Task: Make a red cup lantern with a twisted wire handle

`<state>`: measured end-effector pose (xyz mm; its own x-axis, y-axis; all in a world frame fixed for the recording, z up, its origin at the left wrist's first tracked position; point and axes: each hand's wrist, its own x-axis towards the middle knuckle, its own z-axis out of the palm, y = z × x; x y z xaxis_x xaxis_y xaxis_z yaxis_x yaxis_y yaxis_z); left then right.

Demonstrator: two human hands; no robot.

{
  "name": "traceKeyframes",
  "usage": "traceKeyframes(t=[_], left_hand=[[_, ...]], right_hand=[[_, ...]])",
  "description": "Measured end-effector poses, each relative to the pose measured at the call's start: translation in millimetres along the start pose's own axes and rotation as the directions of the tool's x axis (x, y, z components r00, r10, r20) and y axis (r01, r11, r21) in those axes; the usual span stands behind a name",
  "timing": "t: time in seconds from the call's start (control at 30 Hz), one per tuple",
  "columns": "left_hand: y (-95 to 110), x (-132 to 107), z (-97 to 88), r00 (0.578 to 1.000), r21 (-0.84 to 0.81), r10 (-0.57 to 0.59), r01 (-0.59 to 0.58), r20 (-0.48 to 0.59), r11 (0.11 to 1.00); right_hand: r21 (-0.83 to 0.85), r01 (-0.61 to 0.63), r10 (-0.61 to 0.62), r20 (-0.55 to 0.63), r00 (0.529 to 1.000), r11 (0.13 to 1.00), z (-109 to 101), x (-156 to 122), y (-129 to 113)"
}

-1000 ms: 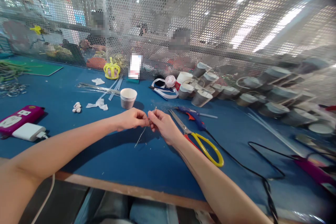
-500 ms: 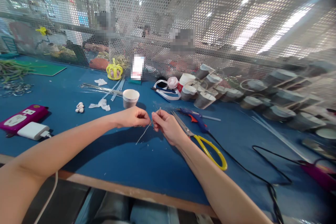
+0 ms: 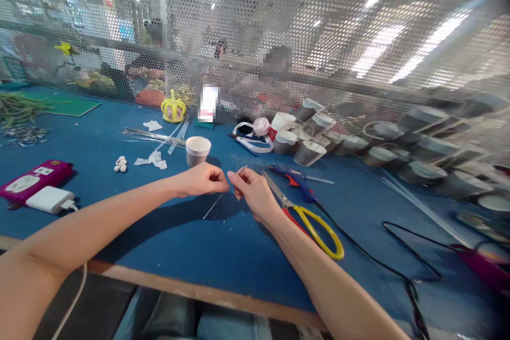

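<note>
Over the blue table (image 3: 223,255), my left hand (image 3: 201,179) and my right hand (image 3: 253,191) meet, both pinched on a thin silvery wire (image 3: 215,204). The wire slants down to the left from the fingertips, and its lower end lies near the table top. A short upper end pokes out above my right fingers. Just right of my right hand lie yellow-handled scissors (image 3: 314,226). A small white paper cup (image 3: 198,150) stands behind my left hand.
A blue glue gun (image 3: 295,178) with a black cord (image 3: 382,265) lies right of the scissors. Several paper cups (image 3: 306,151) lie heaped at the back right. A pink power strip (image 3: 34,176) and white charger (image 3: 50,199) sit at left. A mesh screen (image 3: 255,37) closes the back; people work behind it.
My hands stay pinched on the wire and have shifted only slightly. The wire's lower end has dropped a little toward the table.
</note>
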<state>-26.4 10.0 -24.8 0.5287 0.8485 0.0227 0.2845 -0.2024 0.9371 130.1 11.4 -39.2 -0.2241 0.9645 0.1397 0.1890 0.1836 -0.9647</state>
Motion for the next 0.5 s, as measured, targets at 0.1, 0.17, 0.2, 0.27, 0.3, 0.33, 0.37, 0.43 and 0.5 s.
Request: traceKeyframes(t=[0.1, 0.17, 0.2, 0.27, 0.3, 0.33, 0.37, 0.43, 0.5], left_hand=[[0.3, 0.0, 1.0, 0.999, -0.106, -0.035, 0.037, 0.021, 0.994], [1.0, -0.3, 1.2, 0.997, -0.192, -0.065, 0.073, 0.047, 0.979], [1.3, -0.5, 1.2, 0.996, -0.219, -0.077, 0.087, 0.054, 0.972], [2.0, -0.6, 0.6, 0.995, -0.226, -0.083, 0.093, 0.054, 0.970], [2.2, -0.7, 0.1, 0.996, -0.212, -0.077, 0.086, 0.051, 0.974], [2.5, -0.7, -0.6, 0.997, -0.190, -0.065, 0.073, 0.048, 0.979], [2.6, -0.7, -1.4, 0.998, -0.164, -0.050, 0.057, 0.047, 0.985], [2.8, -0.6, -3.1, 0.998, -0.112, -0.018, 0.024, 0.053, 0.993], [2.7, -0.7, -4.4, 0.998, -0.071, -0.003, 0.007, 0.059, 0.997]], right_hand=[[0.063, -0.016, 0.013, 0.048, 0.999, 0.998, -0.1, -0.3, -1.0], [0.134, -0.029, 0.016, 0.103, 0.995, 0.991, -0.3, -0.2, -1.6], [0.152, -0.034, 0.015, 0.121, 0.993, 0.988, -0.4, -0.2, -1.8], [0.140, -0.030, 0.013, 0.124, 0.992, 0.990, -0.7, 0.0, -1.8], [0.119, -0.025, 0.011, 0.116, 0.993, 0.993, -0.8, 0.0, -1.7], [0.101, -0.019, 0.008, 0.108, 0.994, 0.995, -0.9, 0.0, -1.5], [0.087, -0.013, 0.004, 0.103, 0.995, 0.996, -0.9, 0.0, -1.4], [0.073, -0.007, 0.000, 0.097, 0.995, 0.997, -0.7, 0.0, -0.9], [0.065, -0.009, 0.003, 0.093, 0.996, 0.998, -0.2, 0.0, -0.3]])
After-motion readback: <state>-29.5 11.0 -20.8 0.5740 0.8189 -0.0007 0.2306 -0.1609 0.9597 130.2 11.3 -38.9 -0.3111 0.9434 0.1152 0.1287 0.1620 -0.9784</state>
